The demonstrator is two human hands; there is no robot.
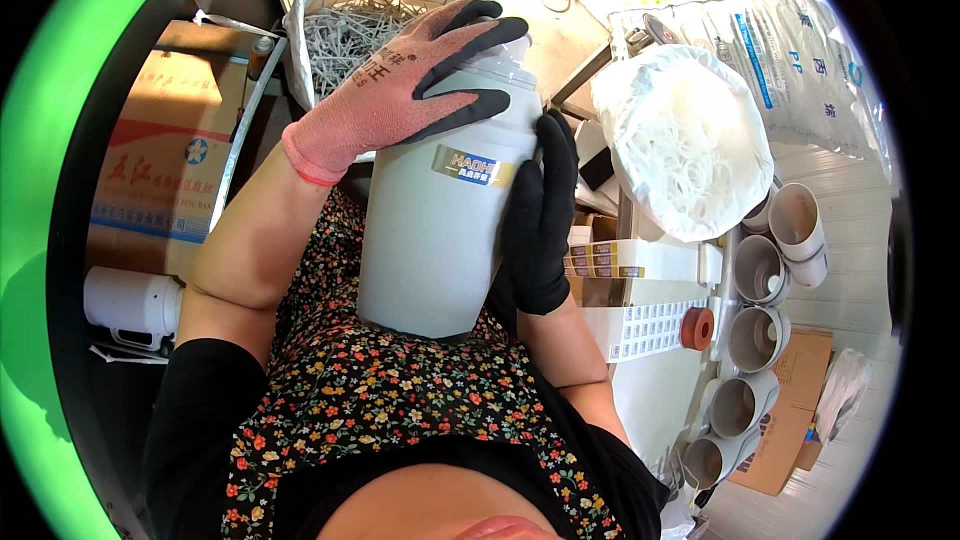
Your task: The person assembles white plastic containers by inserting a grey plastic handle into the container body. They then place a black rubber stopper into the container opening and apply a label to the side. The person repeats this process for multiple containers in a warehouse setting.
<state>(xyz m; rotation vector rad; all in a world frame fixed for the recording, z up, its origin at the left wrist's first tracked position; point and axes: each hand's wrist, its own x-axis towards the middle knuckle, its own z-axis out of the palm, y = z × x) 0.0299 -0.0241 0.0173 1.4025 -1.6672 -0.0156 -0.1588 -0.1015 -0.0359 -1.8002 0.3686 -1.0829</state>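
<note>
A large grey plastic jug [425,230] stands tilted in front of my apron, with its base at my lap. On its upper side is a small blue and gold label [475,165]. My left hand [420,85], in a pink glove with black fingers, grips the jug over its shoulder, fingers spread towards the neck. Against the right side of the jug my right hand [540,220], in a black glove, is pressed near the label's right end. Its thumb and fingers lie along the wall. Between them, the two hands hold the jug.
Beyond it stands a bag of thin grey strips [350,45]. At right are a bag of white rings [685,150], label sheets [650,332], a red-brown tape roll [697,328] and several grey cylinders [757,340]. A cardboard box [150,160] and a white jug [130,305] are left.
</note>
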